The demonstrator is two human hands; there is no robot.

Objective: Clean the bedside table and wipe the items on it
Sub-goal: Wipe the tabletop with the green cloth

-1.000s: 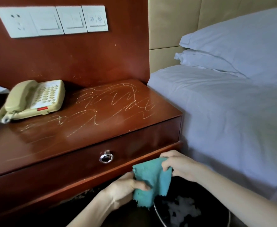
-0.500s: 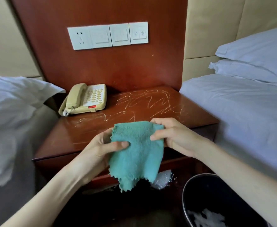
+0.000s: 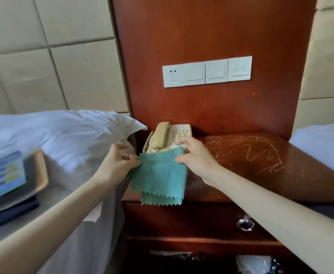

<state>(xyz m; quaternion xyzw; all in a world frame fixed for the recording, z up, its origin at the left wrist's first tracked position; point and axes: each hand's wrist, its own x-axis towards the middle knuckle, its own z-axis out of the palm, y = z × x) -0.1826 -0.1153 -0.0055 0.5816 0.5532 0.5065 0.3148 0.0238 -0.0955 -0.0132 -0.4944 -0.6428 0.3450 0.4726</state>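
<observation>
Cloth (image 3: 159,175): teal, fuzzy, folded double, zigzag hem.
Left hand (image 3: 118,163): pinches top corner.
Right hand (image 3: 193,157): pinches other corner.
Table (image 3: 261,165): glossy wood, scribbled.

Nothing legible
Symbols on the wall switch (image 3: 239,69), keys of the telephone (image 3: 179,133) and yellow labels on the booklet (image 3: 2,175): all blurred.

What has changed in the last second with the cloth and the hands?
The left hand and right hand raised the teal cloth from low in front of the bedside table up to the telephone. The cloth now hangs folded double. Both hands kept their pinch on it. The telephone stayed at the table's left rear, and the pale scribbles remain unwiped.
</observation>
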